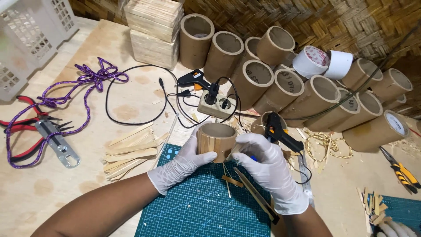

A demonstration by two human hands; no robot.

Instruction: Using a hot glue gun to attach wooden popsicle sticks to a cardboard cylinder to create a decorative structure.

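Just below the middle of the frame, both gloved hands close around a short cardboard tube (216, 140) that is partly clad in flat wooden sticks and stands upright at the top edge of a green cutting mat (197, 206). The left hand (182, 164) wraps the tube's left side, thumb across the front, fingers closed on it. The right hand (267, 169) presses against the tube's right side with its fingertips and holds it too; a small blue object shows under the palm, too hidden to tell what it is. A black-and-orange glue gun (280, 131) lies just behind the right hand, its cord trailing right. On the mat below the tube lie a few loose sticks and a thin dark strip (256, 195). Left of the mat sits a loose pile of wooden sticks (129, 149). Above the tube, a white power strip (215, 105) has plugs in it, with a second glue gun (193, 80) beside it. A row of larger cardboard tubes (280, 83) runs across the upper right, with rolls of white tape (322, 61) on top. At the far left lie red-handled pliers (22, 125) and a purple cord (74, 94).
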